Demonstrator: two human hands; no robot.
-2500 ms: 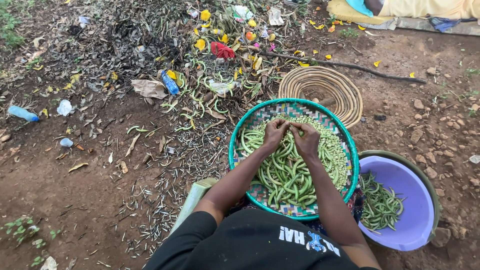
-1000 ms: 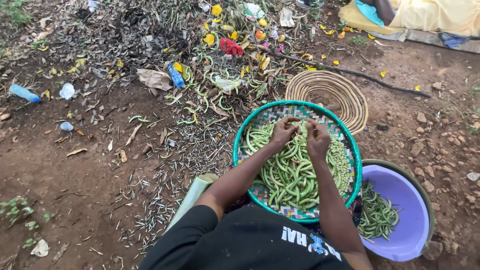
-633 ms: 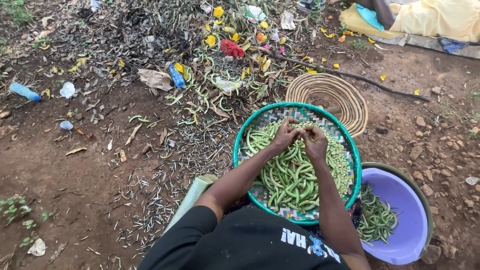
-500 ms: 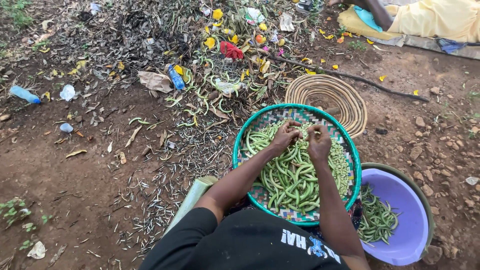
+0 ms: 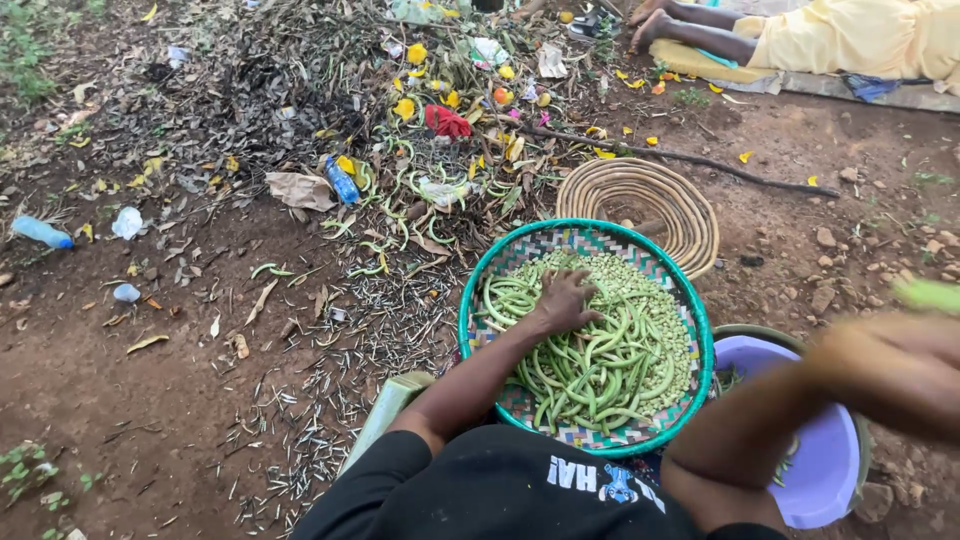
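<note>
Two hands were together over the pods half a second ago; now they are split. Left hand [image 5: 563, 300] stays in the woven tray [image 5: 590, 235], palm down, fingers spread loosely and pressing on the green bean pods [image 5: 585, 370] near the tray's middle, not visibly gripping any single pod. Right hand [image 5: 900, 365] has swung out past the tray's right edge and sits above the purple basin [image 5: 825, 470], heavily motion-blurred (can't tell if the fingers are closed). A green smear [image 5: 930, 293] just above it could be a pod or shell in transit, too blurred to confirm.

Reading: looks like one shelling cycle ending, with the waste going to the side and the left hand already back on the pile.

Shelled beans [image 5: 640, 285] sit pale along the tray's far and right edge; whole pods fill the middle and near side. Plenty of pods left, so the job is mid-run.

Around it: a coiled basket [image 5: 640, 200] just beyond the tray's far rim, and discarded shells and litter [image 5: 420, 180] on the dirt. Another person [image 5: 800, 35] lies at the top right, uninvolved.
</note>
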